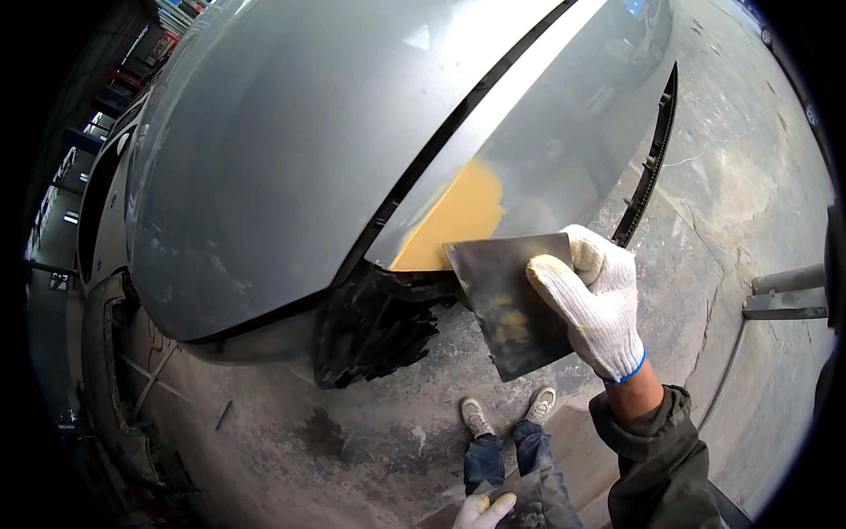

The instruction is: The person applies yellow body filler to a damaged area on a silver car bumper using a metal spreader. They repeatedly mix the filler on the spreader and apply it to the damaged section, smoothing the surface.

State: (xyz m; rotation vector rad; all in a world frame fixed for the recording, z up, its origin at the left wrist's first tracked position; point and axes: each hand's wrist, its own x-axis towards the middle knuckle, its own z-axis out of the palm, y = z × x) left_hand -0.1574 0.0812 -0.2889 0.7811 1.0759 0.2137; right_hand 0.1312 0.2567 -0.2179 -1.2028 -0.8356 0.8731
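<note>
My right hand (608, 295), in a white knit glove with yellow smears on the thumb, pinches a dark, flat, rectangular putty spreader (520, 322). Yellow residue marks its face. The spreader's top left corner overlaps the lower right edge of a yellow filler patch (458, 216); whether it touches cannot be told. That patch covers the lower corner of a grey car fender (564, 132). At the bottom edge my left hand (483, 511), also gloved, has its thumb over a dark flat plate (531, 504) that is partly cut off.
The grey hood (300, 141) lies left of the fender across a dark gap. Below the fender corner hangs a torn black liner (374, 331). A thin black trim strip (650, 163) sticks out on the right. A metal post (789, 295) stands farther right on the stained concrete floor (282, 441).
</note>
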